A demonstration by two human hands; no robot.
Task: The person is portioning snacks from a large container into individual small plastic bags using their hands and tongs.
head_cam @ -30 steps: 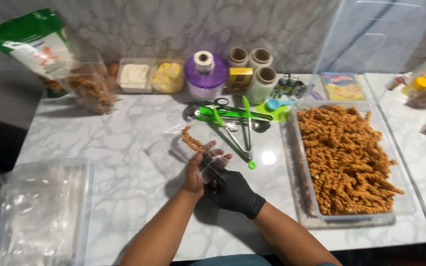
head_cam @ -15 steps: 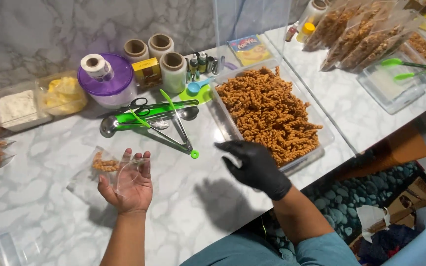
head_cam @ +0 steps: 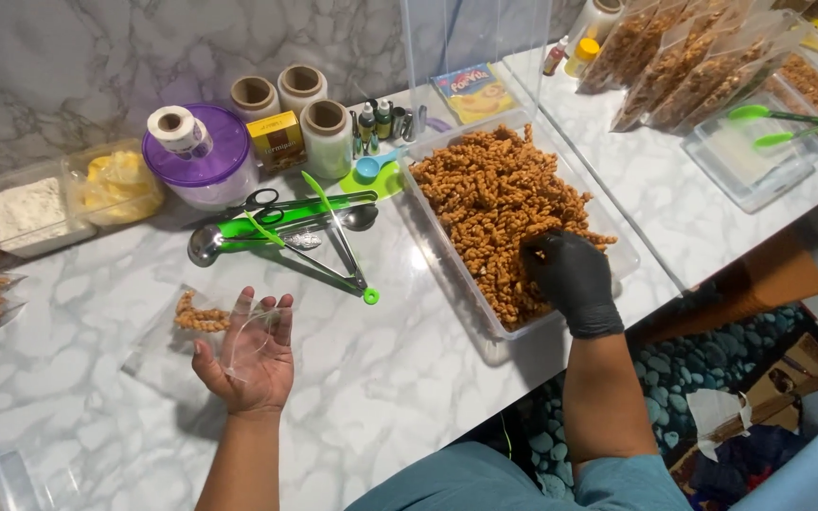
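My left hand (head_cam: 249, 355) is bare and palm up, holding a clear plastic bag (head_cam: 191, 331) with a few brown twisted snacks (head_cam: 199, 316) in it, just above the marble counter (head_cam: 409, 369). My right hand (head_cam: 568, 277) wears a black glove and reaches into the near end of a clear tray (head_cam: 608, 232) heaped with the same brown twisted snacks (head_cam: 494, 203); its fingers are curled down into the pile, and whether they hold any is hidden.
Green tongs (head_cam: 338, 241), scissors (head_cam: 262, 201) and metal spoons (head_cam: 210, 244) lie between my hands. Behind them stand a purple-lidded tub (head_cam: 205, 170), tape rolls (head_cam: 326, 137) and small containers (head_cam: 30, 208). Filled snack bags (head_cam: 693, 66) and another tray (head_cam: 740, 156) sit at the right.
My gloved right hand has moved from the bag over to the snack tray and gone down into the pile. My left hand stays under the bag. The camera view has swung right.
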